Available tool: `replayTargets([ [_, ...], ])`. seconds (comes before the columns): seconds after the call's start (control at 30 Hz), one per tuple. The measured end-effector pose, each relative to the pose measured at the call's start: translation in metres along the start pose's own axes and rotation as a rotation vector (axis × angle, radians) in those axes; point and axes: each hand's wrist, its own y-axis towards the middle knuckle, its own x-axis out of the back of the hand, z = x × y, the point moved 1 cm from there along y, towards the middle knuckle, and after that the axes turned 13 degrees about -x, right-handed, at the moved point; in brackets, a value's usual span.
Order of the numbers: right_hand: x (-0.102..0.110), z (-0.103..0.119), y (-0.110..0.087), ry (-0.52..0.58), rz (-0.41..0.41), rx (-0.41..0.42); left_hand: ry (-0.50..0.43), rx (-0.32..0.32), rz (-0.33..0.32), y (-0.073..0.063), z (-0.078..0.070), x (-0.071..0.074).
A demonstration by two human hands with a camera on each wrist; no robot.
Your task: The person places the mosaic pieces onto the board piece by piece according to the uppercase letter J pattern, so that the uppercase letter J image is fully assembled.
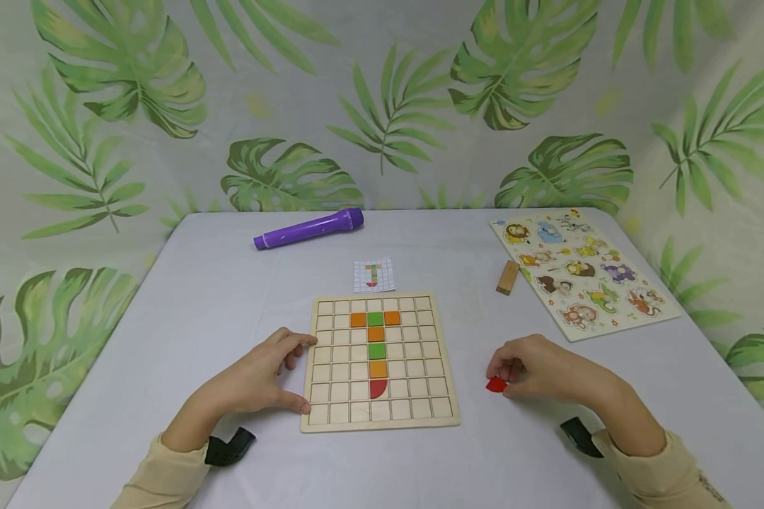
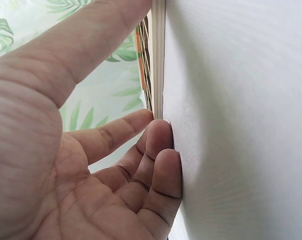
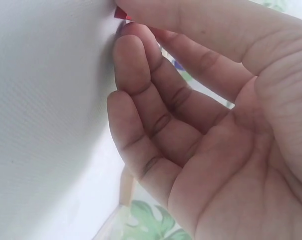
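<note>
A square wooden grid board (image 1: 420,410) lies on the table. In its cells sit orange tiles (image 1: 378,369), green tiles (image 1: 377,351) and a red quarter-circle tile (image 1: 378,389), forming a T-like shape with the red one at the bottom. My left hand (image 1: 261,375) rests at the board's left side; thumb and index finger touch its edge, the other fingers loosely bent in the left wrist view. To the right of the board, my right hand (image 1: 541,367) pinches another red tile (image 1: 496,384) with curved edge, low over the table. In the right wrist view, only a red corner (image 3: 122,13) shows.
Behind the board lies a small pattern card (image 1: 374,276) with a similar coloured shape. A purple toy microphone (image 1: 308,228) is farther back left. At the right are a small wooden block (image 1: 508,277) and an animal puzzle board (image 1: 588,272).
</note>
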Motion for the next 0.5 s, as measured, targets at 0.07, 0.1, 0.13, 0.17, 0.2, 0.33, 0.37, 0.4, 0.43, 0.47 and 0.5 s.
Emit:
replayTargets([
  [0.07, -0.0001, 0.0000, 0.0005, -0.004, -0.007, 0.003, 0.001, 0.004, 0.001, -0.0001, 0.0004, -0.0004],
  [0.1, -0.0003, -0.0001, 0.0008, -0.008, -0.012, 0.005, 0.002, 0.003, 0.001, -0.0002, 0.0006, -0.0005],
  [0.13, -0.0004, 0.0000, 0.0010, -0.012, -0.015, 0.006, 0.004, 0.002, 0.001, -0.0003, 0.0010, -0.0004],
  [0.17, -0.0006, 0.0000, 0.0014, -0.018, -0.021, 0.010, 0.005, 0.007, 0.002, -0.0002, 0.0014, -0.0006],
  [0.2, -0.0007, 0.0001, 0.0017, -0.026, -0.026, 0.012, 0.007, 0.007, 0.003, -0.0003, 0.0016, -0.0005],
  [0.33, -0.0005, 0.0015, 0.0033, -0.056, -0.052, 0.025, 0.012, 0.007, 0.001, -0.0002, 0.0021, -0.0003],
  [0.37, -0.0002, 0.0024, 0.0038, -0.067, -0.062, 0.030, 0.012, 0.007, 0.001, -0.0001, 0.0021, -0.0003],
  [0.4, 0.0003, 0.0034, 0.0047, -0.080, -0.072, 0.041, 0.012, 0.007, 0.002, -0.0002, 0.0022, -0.0003],
  [0.43, 0.0006, 0.0049, 0.0055, -0.092, -0.083, 0.048, 0.011, 0.007, 0.001, -0.0002, 0.0020, -0.0002],
  [0.47, 0.0009, 0.0067, 0.0064, -0.103, -0.094, 0.054, 0.011, 0.006, 0.002, -0.0003, 0.0019, -0.0002],
  [0.5, 0.0012, 0.0088, 0.0075, -0.116, -0.105, 0.064, 0.010, 0.005, 0.003, -0.0004, 0.0017, -0.0002],
])
